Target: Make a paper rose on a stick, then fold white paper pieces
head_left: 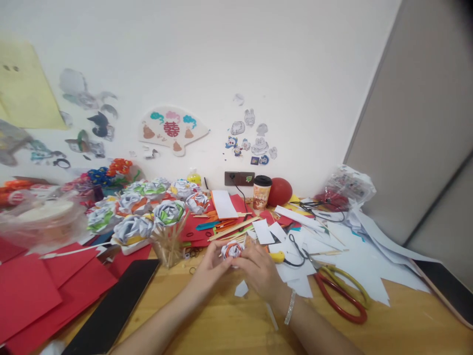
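Between both hands sits a small paper flower [232, 250] with white and orange petals, held just above the wooden table. My left hand [213, 261] is closed around its left side. The fingers of my right hand [258, 266] press on its right side; part of the flower is hidden behind them. A yellow-handled glue gun [277, 257] with a black cord lies just beyond my right hand. Beneath the hands lies a white paper scrap [241, 289].
Finished paper flowers [133, 228] crowd the left back beside a cup of sticks [168, 249]. Red paper [74, 291] and a black flat slab [114, 305] lie left. Scissors [342, 296] and white sheets [354, 261] are right. A lidded paper cup [262, 192] and red balloon [280, 191] stand behind.
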Demonstrator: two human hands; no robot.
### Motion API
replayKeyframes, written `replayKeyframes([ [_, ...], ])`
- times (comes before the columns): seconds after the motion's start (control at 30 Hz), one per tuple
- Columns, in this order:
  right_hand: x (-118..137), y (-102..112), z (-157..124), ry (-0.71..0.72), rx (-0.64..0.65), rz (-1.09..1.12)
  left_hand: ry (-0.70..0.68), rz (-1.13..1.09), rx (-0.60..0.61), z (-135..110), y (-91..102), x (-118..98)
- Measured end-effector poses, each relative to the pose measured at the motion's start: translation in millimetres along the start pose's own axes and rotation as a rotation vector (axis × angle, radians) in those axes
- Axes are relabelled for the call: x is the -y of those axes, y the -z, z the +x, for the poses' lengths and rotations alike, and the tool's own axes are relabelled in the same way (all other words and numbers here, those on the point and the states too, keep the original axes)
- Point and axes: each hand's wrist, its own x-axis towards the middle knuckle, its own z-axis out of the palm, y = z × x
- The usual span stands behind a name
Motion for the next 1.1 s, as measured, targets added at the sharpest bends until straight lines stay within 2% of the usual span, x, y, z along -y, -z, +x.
replayKeyframes([
  [0.1, 2, 9, 3, -0.084, -0.081, 0.092, 0.008, -0.034, -0.024, 2, 0.2, -1],
  [0.23, 1, 15, 7, -0.323, -0.167, 0.139, -0.007, -0.081, 0.002, 5, -1.2, -5],
  [0.33, -4, 8, 7, -0.442, -0.090, 0.050, -0.003, -0.069, -0.012, 7, -1.2, -5],
  [0.4, -7, -1, 5, -0.441, 0.006, -0.009, -0.006, -0.062, -0.018, 7, -0.4, -3],
  [0.5, -9, -12, 1, -0.365, 0.102, -0.069, -0.020, -0.045, -0.013, 9, 1.5, 0],
  [0.6, -6, -12, 0, -0.349, 0.077, -0.056, -0.032, -0.018, -0.008, 9, 3.2, 4],
  [0.73, -1, 3, 6, -0.352, -0.063, 0.130, -0.035, 0.029, 0.006, 8, 4.8, 7],
  [0.87, 2, 11, 12, -0.308, 0.005, 0.271, -0.058, 0.083, 0.050, 6, 4.2, 6],
  [1.0, 0, 7, 11, -0.348, 0.059, 0.243, -0.061, 0.151, 0.062, 4, 3.2, 5],
  [1.1, -3, 4, 10, -0.274, 0.088, 0.188, -0.056, 0.179, 0.039, 4, 3.4, 5],
])
